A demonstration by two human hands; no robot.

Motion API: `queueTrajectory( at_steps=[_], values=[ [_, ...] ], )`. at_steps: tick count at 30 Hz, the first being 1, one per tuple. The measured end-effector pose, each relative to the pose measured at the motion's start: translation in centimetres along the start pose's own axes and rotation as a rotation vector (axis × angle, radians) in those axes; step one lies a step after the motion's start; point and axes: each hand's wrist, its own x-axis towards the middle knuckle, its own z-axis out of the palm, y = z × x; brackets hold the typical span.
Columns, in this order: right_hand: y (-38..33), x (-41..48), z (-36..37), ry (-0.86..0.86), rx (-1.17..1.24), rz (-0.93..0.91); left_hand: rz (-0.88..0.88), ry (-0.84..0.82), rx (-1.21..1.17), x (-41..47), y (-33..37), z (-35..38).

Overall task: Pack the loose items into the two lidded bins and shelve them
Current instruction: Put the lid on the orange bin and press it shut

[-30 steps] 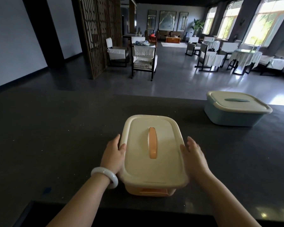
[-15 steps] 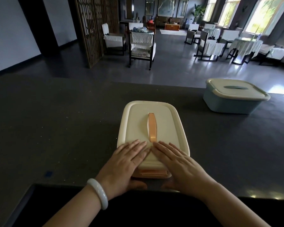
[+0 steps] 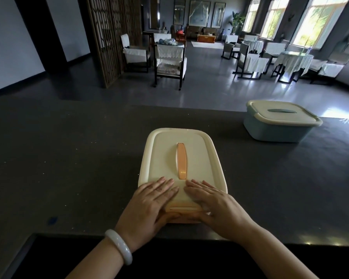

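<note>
An orange bin with a cream lid (image 3: 181,150) and an orange handle stands on the dark counter (image 3: 69,158) right in front of me. My left hand (image 3: 149,206) and my right hand (image 3: 216,206) lie side by side on the near end of its lid, fingers straight and flat, thumbs down against the bin's front wall. A blue bin with a cream lid (image 3: 278,121) sits closed at the far right of the counter, apart from both hands. No loose items are in sight.
The counter's near edge drops to a black ledge (image 3: 169,258) below my wrists. Beyond its far edge lies an open floor with chairs (image 3: 169,61), covered tables (image 3: 292,59) and a wooden lattice screen (image 3: 113,37).
My hands left the sides of the orange bin and came to rest flat on the near end of its lid. The bin now sits a little farther from me.
</note>
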Motion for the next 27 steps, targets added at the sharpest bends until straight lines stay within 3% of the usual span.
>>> queueTrajectory(
  at_steps=[7,11,15,17,20,27],
  values=[
    [0.2,0.3,0.4,-0.007,0.083,0.071,-0.077,-0.044,-0.104,0.4,0.1,-0.3],
    [-0.1,1.5,-0.3,0.061,0.249,0.301,-0.233,-0.065,-0.244,1.9,-1.4,-1.1],
    [-0.3,4.4,0.1,0.074,0.040,0.420,-0.433,-0.207,-0.179,5.2,-4.1,-1.3],
    [-0.4,5.3,1.0,0.055,-0.051,0.472,-0.507,-0.243,-0.282,6.4,-5.1,-1.1],
    [-0.1,5.4,2.5,0.018,-0.138,0.472,-0.540,-0.176,-0.446,6.3,-5.3,-0.6],
    [2.0,4.2,2.3,-0.032,-0.204,0.344,-0.638,-0.038,-0.529,4.4,-2.4,-0.3]
  ],
)
